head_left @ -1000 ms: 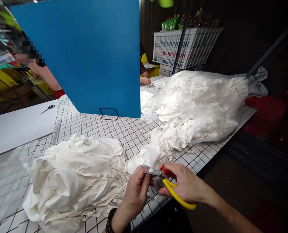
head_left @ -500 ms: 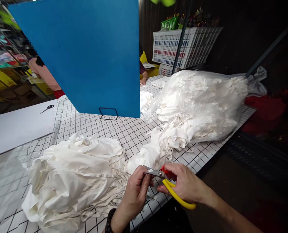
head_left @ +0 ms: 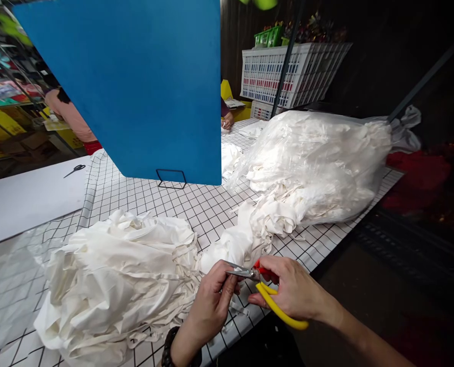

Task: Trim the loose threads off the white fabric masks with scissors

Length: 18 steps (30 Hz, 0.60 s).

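Observation:
My right hand [head_left: 293,288] grips a pair of scissors [head_left: 254,275] with one red and one yellow handle, its blades pointing left. The blades are nearly closed, and their tips lie at the pinched fingers of my left hand [head_left: 215,295]. A small bit of white cloth [head_left: 237,269] shows by the blades; my left fingers hide most of it. Left of my hands lies a big heap of white cloth pieces [head_left: 115,285] with thin strips along its edge. Just beyond them, more white cloth [head_left: 230,244] trails toward a clear plastic bag [head_left: 318,163] full of the same cloth.
A blue board [head_left: 135,92] stands upright on a wire stand across the checked tabletop [head_left: 204,209]. Black scissors [head_left: 74,171] lie on a white surface at left. White crates [head_left: 268,74] are stacked behind. A co-worker's hand [head_left: 227,121] shows past the board; another person [head_left: 72,117] is at left.
Almost nothing differs. The scissor blades look slightly more closed, and my left wrist has shifted a little left. The co-worker's hand behind the board has moved slightly.

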Each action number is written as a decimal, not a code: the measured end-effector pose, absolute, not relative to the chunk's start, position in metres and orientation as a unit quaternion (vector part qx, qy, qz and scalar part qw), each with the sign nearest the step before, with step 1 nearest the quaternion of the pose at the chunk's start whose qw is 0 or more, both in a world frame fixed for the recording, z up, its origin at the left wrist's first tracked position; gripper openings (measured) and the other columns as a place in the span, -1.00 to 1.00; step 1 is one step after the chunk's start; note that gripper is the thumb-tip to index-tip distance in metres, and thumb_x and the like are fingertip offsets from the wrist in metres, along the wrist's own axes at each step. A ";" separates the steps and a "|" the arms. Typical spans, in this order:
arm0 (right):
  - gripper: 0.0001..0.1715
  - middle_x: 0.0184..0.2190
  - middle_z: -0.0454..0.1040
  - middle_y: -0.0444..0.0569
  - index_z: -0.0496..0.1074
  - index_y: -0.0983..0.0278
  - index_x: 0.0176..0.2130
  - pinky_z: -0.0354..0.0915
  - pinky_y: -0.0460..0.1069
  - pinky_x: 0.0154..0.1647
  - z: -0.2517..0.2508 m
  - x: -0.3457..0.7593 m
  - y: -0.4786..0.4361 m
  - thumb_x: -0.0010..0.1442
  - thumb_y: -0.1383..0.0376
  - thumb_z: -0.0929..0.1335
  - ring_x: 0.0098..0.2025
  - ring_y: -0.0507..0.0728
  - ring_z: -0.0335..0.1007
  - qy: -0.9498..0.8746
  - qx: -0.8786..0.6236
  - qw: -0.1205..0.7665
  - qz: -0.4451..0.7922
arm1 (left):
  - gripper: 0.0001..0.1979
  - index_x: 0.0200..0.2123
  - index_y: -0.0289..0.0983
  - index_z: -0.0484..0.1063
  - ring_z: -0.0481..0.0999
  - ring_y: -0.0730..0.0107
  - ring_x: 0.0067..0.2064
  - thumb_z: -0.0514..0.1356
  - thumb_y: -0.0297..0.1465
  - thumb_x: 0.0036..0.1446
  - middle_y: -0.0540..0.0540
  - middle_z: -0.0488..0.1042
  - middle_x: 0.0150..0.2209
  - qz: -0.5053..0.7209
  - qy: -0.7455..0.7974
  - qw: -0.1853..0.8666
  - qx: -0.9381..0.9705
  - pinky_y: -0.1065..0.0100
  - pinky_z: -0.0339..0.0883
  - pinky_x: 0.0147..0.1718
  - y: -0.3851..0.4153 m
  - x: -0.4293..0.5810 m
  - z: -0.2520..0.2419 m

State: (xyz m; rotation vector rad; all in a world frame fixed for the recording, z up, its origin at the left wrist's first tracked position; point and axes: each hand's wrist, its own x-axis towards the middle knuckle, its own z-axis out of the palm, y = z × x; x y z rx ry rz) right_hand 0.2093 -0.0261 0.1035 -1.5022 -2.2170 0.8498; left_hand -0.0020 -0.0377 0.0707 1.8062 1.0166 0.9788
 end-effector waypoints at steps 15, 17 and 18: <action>-0.53 -0.58 0.32 -0.20 0.31 0.23 -0.49 0.02 -0.08 -0.52 0.091 0.212 -0.026 -0.03 -0.06 0.46 -0.54 -0.01 0.15 -0.792 -0.523 0.187 0.253 | -0.77 -0.30 -0.27 0.39 0.43 0.46 -0.36 -0.01 -0.36 0.36 -0.04 0.38 -0.37 0.394 0.410 0.461 0.681 0.44 0.26 -0.34 -0.040 -0.001 0.068; -0.54 -0.58 0.29 -0.21 0.31 0.23 -0.49 0.01 -0.08 -0.52 0.090 0.212 -0.026 -0.04 -0.04 0.48 -0.54 -0.01 0.13 -0.789 -0.520 0.196 0.263 | -0.77 -0.28 -0.27 0.40 0.44 0.45 -0.36 0.00 -0.35 0.36 -0.04 0.39 -0.37 0.399 0.411 0.481 0.663 0.43 0.27 -0.34 -0.040 0.000 0.067; -0.54 -0.58 0.28 -0.21 0.31 0.23 -0.49 0.01 -0.08 -0.52 0.089 0.213 -0.026 -0.07 -0.03 0.49 -0.54 -0.01 0.12 -0.784 -0.519 0.202 0.274 | -0.76 -0.28 -0.27 0.40 0.44 0.45 -0.36 0.00 -0.34 0.36 -0.04 0.39 -0.36 0.404 0.411 0.493 0.652 0.42 0.28 -0.33 -0.040 0.000 0.066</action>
